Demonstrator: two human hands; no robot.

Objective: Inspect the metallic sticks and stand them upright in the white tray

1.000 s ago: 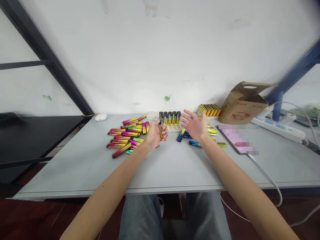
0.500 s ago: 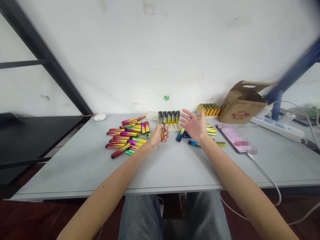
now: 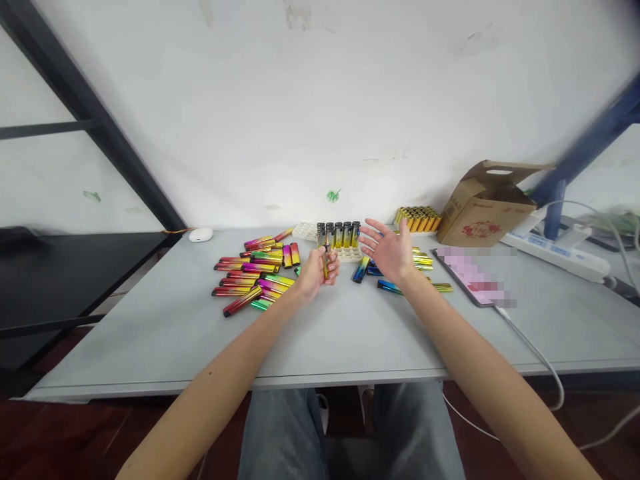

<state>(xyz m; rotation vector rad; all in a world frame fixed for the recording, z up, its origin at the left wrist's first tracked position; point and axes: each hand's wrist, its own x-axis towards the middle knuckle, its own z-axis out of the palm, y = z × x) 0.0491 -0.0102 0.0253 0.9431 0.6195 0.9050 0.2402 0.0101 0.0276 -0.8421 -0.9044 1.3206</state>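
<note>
My left hand (image 3: 313,273) is closed around a lighter (image 3: 326,267) with a gold body, held upright with the thumb at its top. Behind it, a row of lighters (image 3: 339,235) with black tops stands in a pale tray (image 3: 350,255). My right hand (image 3: 391,257) is open, palm turned up and fingers spread, holding nothing. It hovers over several blue-and-yellow shiny cases (image 3: 361,270), partly hiding them. Left of my left hand lies a pile of shiny red, purple, green and yellow cases (image 3: 241,301).
A block of upright gold cylinders (image 3: 419,220) stands near the wall, beside an open cardboard box (image 3: 483,213). A phone (image 3: 467,277) on a white cable lies to the right, with a power strip (image 3: 557,257) behind. A white oval case (image 3: 201,235) sits back left.
The view has shifted very slightly. My left thumb sits a little lower at the top of the lighter, where a small orange glow now shows. My right hand stays open in place.
</note>
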